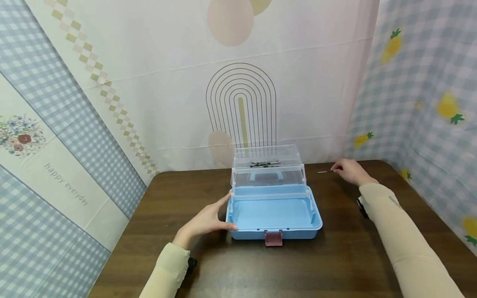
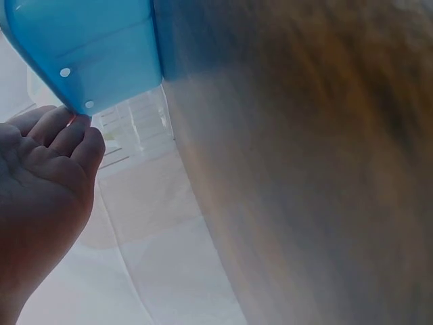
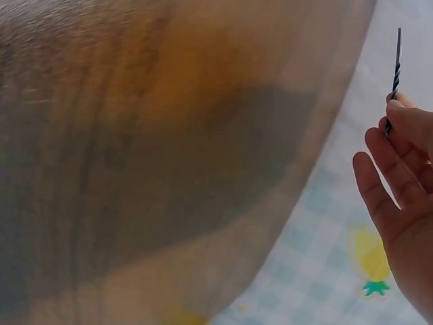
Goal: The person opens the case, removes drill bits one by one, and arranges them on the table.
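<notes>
A toolbox (image 1: 249, 235) with a light blue base stands wide open on the table, its clear tiered trays (image 1: 268, 179) raised at the back. Several dark drill bits (image 1: 263, 164) lie in the upper tray. My left hand (image 1: 205, 219) grips the box's left side, thumb on the front corner and fingers toward the back; the left wrist view shows fingertips (image 2: 84, 132) against the blue wall. To the right of the box, my right hand (image 1: 351, 171) pinches one thin drill bit (image 3: 396, 74) between thumb and fingers, its plain shank pointing outward. The other right fingers are loosely spread.
Brown wooden tabletop (image 1: 179, 194) surrounds the box. Behind it hangs a pale patterned cloth (image 1: 179, 103), with checked cloth (image 1: 395, 95) on the right. A mauve latch (image 1: 273, 239) hangs from the box front.
</notes>
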`<action>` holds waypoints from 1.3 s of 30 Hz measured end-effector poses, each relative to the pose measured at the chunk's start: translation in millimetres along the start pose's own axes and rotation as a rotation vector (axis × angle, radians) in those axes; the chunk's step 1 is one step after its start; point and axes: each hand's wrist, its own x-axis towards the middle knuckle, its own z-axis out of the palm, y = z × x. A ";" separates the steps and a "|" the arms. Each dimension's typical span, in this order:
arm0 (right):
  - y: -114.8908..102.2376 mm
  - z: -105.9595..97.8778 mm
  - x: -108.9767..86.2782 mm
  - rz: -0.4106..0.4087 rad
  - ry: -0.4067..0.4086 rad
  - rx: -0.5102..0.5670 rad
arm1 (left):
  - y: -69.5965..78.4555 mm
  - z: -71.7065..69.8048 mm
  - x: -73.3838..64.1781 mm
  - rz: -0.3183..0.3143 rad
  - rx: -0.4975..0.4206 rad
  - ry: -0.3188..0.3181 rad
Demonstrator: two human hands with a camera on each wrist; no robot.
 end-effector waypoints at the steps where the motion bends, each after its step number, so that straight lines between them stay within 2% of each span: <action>1: 2.7 1.7 -1.4 0.006 -0.006 0.004 | 0.0 0.1 0.2 0.001 0.005 -0.001; 6: 12.1 7.6 -8.2 0.032 -0.030 0.004 | 0.3 0.5 0.5 0.016 0.017 -0.005; 13: 19.9 17.3 -11.3 0.017 -0.055 -0.023 | 1.3 -0.2 0.1 0.015 0.011 -0.009; 23: 29.5 23.9 -24.8 0.016 -0.050 -0.027 | -0.2 2.5 4.7 0.028 0.015 -0.028; 27: 31.0 25.5 -24.0 -0.003 -0.034 -0.030 | -1.2 2.1 3.5 0.009 0.015 -0.025; 31: 31.4 24.8 -22.9 -0.001 -0.015 -0.034 | -1.5 1.5 3.4 0.018 0.008 -0.014; 39: 28.5 23.3 -18.4 -0.009 -0.017 -0.044 | -1.6 0.7 1.8 0.004 0.010 -0.007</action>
